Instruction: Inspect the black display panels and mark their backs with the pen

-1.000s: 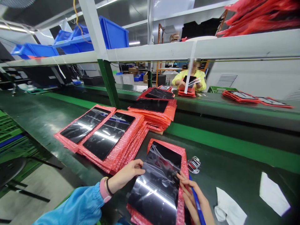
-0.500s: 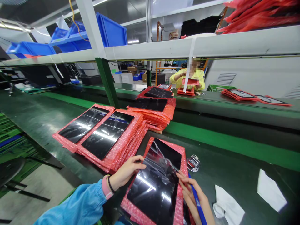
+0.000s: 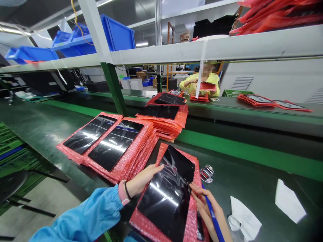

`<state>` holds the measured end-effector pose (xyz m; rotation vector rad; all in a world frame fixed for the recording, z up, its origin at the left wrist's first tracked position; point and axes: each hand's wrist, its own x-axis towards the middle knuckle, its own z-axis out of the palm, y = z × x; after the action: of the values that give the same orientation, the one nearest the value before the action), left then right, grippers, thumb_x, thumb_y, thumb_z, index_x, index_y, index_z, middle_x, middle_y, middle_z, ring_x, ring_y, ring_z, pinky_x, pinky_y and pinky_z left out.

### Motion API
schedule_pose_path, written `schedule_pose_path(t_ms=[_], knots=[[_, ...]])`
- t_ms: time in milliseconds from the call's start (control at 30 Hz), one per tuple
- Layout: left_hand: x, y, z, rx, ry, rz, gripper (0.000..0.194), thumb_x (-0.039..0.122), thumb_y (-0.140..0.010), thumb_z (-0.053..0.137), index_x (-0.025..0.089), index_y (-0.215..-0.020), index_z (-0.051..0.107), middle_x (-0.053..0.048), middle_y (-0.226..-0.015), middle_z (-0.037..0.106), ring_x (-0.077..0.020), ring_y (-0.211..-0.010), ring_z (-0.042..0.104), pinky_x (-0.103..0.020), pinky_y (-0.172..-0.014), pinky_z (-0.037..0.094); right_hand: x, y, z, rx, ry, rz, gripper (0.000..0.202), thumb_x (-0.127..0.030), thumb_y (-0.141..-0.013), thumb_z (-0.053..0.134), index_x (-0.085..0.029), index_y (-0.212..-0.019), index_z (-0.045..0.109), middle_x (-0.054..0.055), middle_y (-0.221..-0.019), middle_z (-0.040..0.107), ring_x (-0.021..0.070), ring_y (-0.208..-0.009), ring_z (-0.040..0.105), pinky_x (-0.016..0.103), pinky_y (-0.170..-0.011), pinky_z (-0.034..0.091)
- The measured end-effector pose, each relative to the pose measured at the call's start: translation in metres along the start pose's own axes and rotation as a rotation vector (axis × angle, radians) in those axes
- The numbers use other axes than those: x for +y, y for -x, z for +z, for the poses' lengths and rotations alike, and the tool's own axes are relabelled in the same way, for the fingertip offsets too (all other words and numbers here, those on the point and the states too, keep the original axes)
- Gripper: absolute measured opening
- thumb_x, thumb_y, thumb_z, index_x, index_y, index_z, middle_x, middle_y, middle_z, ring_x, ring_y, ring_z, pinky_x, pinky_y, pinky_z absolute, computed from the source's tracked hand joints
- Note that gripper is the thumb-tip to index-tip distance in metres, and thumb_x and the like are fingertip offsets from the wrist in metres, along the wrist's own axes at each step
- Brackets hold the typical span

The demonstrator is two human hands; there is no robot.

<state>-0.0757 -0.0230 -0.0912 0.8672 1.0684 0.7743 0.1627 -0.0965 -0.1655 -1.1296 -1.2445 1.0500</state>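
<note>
A black glossy screen panel (image 3: 168,198) lies on red bubble-wrap sleeves (image 3: 193,215) in front of me, its glass reflecting the ceiling light. My left hand (image 3: 145,179) grips the panel's left edge, thumb on the glass and the other fingers hidden beneath. At the opposite edge, my right hand (image 3: 208,205) touches the panel with its fingertips while holding a blue pen (image 3: 213,215), which slants down through the hand. Part of another dark panel shows under the sleeve near my right hand.
Stacked red sleeves with black panels (image 3: 116,144) stand left, another stack (image 3: 164,112) behind. A small metal object (image 3: 207,173) and white cloths (image 3: 244,216) lie right. A shelf beam (image 3: 176,50) crosses above. Across the bench, a person in yellow (image 3: 214,80) handles a red sleeve.
My left hand has moved right and farther over the panel's left edge, its thumb now on the glass. The panel has shifted slightly, and its reflections differ. My right hand stays nearly in place.
</note>
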Motion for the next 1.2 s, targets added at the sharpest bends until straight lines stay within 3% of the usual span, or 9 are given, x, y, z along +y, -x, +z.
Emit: schedule_pose_path(t_ms=[167, 300, 433, 567, 667, 767, 900, 1033, 1200], knots=[[0.016, 0.007, 0.009, -0.047, -0.051, 0.124, 0.047, 0.015, -0.061, 0.075, 0.018, -0.107, 0.07, -0.007, -0.117, 0.07, -0.0267, -0.113, 0.061, -0.037, -0.102, 0.04, 0.001, -0.002, -0.007, -0.008, 0.036, 0.03, 0.023, -0.039, -0.085, 0.067, -0.023, -0.101, 0.065, 0.013, -0.125, 0.068, 0.0287, -0.12, 0.062, 0.037, -0.102, 0.048], [0.044, 0.018, -0.012, 0.04, -0.114, 0.184, 0.051, 0.01, -0.057, 0.072, 0.018, -0.107, 0.071, -0.007, -0.122, 0.068, -0.0295, -0.12, 0.056, -0.038, -0.104, 0.04, -0.004, 0.0, -0.008, -0.01, 0.013, 0.091, 0.023, -0.038, -0.085, 0.067, -0.024, -0.102, 0.063, 0.012, -0.126, 0.068, 0.0301, -0.123, 0.059, 0.04, -0.106, 0.045], [0.095, 0.042, -0.064, 0.238, -0.126, 0.311, 0.064, 0.015, -0.057, 0.076, 0.024, -0.12, 0.065, -0.004, -0.118, 0.07, -0.0304, -0.112, 0.063, -0.036, -0.092, 0.051, -0.005, 0.002, -0.008, -0.011, -0.047, 0.104, 0.018, -0.037, -0.086, 0.067, -0.025, -0.098, 0.064, 0.01, -0.126, 0.068, 0.0298, -0.126, 0.056, 0.036, -0.105, 0.048], [0.14, 0.054, -0.135, 0.295, -0.152, 0.384, 0.069, 0.014, -0.059, 0.075, 0.023, -0.126, 0.061, -0.005, -0.111, 0.073, -0.0298, -0.097, 0.07, -0.033, -0.076, 0.058, -0.005, 0.004, -0.007, -0.057, -0.096, 0.1, 0.019, -0.036, -0.087, 0.064, -0.025, -0.103, 0.064, 0.012, -0.131, 0.065, 0.0307, -0.124, 0.057, 0.039, -0.105, 0.048], [0.149, 0.045, -0.185, 0.375, -0.223, 0.39, 0.064, 0.02, -0.059, 0.074, 0.019, -0.122, 0.064, -0.007, -0.104, 0.075, -0.0315, -0.096, 0.07, -0.035, -0.077, 0.059, -0.008, 0.003, -0.007, -0.044, -0.109, 0.105, 0.016, -0.032, -0.087, 0.065, -0.025, -0.1, 0.065, 0.012, -0.129, 0.066, 0.031, -0.124, 0.057, 0.04, -0.105, 0.047], [0.143, 0.03, -0.216, 0.38, -0.274, 0.375, 0.063, 0.022, -0.058, 0.074, 0.016, -0.12, 0.064, -0.009, -0.102, 0.076, -0.0317, -0.096, 0.07, -0.038, -0.081, 0.058, -0.012, 0.002, -0.005, -0.026, -0.1, 0.104, 0.013, -0.033, -0.085, 0.066, -0.025, -0.096, 0.065, 0.012, -0.126, 0.068, 0.0308, -0.123, 0.059, 0.04, -0.104, 0.049], [0.137, 0.007, -0.228, 0.369, -0.375, 0.368, 0.059, 0.023, -0.057, 0.074, 0.016, -0.115, 0.067, -0.011, -0.105, 0.075, -0.0316, -0.1, 0.068, -0.039, -0.088, 0.054, -0.013, 0.002, -0.004, -0.031, -0.082, 0.124, 0.019, -0.039, -0.084, 0.068, -0.025, -0.097, 0.065, 0.013, -0.126, 0.068, 0.031, -0.117, 0.063, 0.041, -0.099, 0.053], [0.141, -0.011, -0.229, 0.44, -0.518, 0.438, 0.067, 0.026, -0.059, 0.074, 0.015, -0.123, 0.061, -0.012, -0.119, 0.07, -0.0341, -0.116, 0.06, -0.045, -0.103, 0.044, -0.002, 0.002, -0.008, -0.034, -0.112, 0.188, 0.033, -0.05, -0.092, 0.052, -0.022, -0.102, 0.065, 0.015, -0.114, 0.073, 0.0294, -0.098, 0.072, 0.043, -0.088, 0.057], [0.144, -0.017, -0.205, 0.575, -0.745, 0.592, 0.071, 0.02, -0.057, 0.072, 0.014, -0.126, 0.057, -0.014, -0.141, 0.053, -0.0363, -0.142, 0.031, -0.047, -0.119, 0.016, 0.009, 0.003, -0.009, -0.04, -0.271, 0.167, 0.049, -0.06, -0.095, 0.034, -0.024, -0.124, 0.051, 0.011, -0.091, 0.076, 0.0235, -0.068, 0.071, 0.04, -0.069, 0.057]])
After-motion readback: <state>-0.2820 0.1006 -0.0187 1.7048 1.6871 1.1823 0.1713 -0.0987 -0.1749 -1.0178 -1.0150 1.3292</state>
